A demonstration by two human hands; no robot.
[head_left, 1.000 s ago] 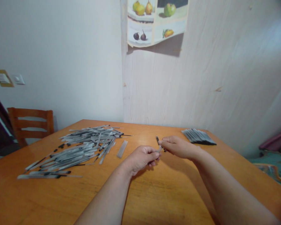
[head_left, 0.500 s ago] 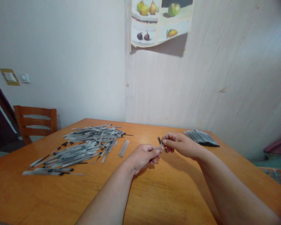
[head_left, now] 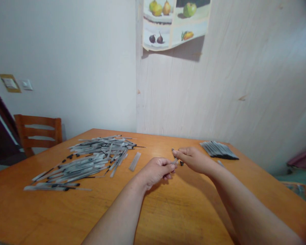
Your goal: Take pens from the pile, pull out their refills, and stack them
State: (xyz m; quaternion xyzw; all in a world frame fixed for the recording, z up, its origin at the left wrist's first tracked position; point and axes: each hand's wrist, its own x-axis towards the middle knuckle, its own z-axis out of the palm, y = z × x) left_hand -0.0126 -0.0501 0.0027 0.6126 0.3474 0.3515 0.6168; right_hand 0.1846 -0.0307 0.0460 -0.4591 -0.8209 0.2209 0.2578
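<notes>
Two hands meet above orange wooden table [head_left: 168,211]. Left hand [head_left: 156,170] fingers curled, pinching near end of thin grey stick with black tip [head_left: 175,160]. Right hand [head_left: 193,159] fingertips pressed on far end. Loose pile of grey sticks [head_left: 91,160] lies well left.

Small item [head_left: 175,160] mostly hidden between fingertips

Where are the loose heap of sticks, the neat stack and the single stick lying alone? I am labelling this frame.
Loose heap of sticks [head_left: 91,160], head view, middle of the scattered pile.
Neat stack [head_left: 218,150], head view, top of the bundle.
Single stick [head_left: 135,161], head view, middle of its length.
</notes>
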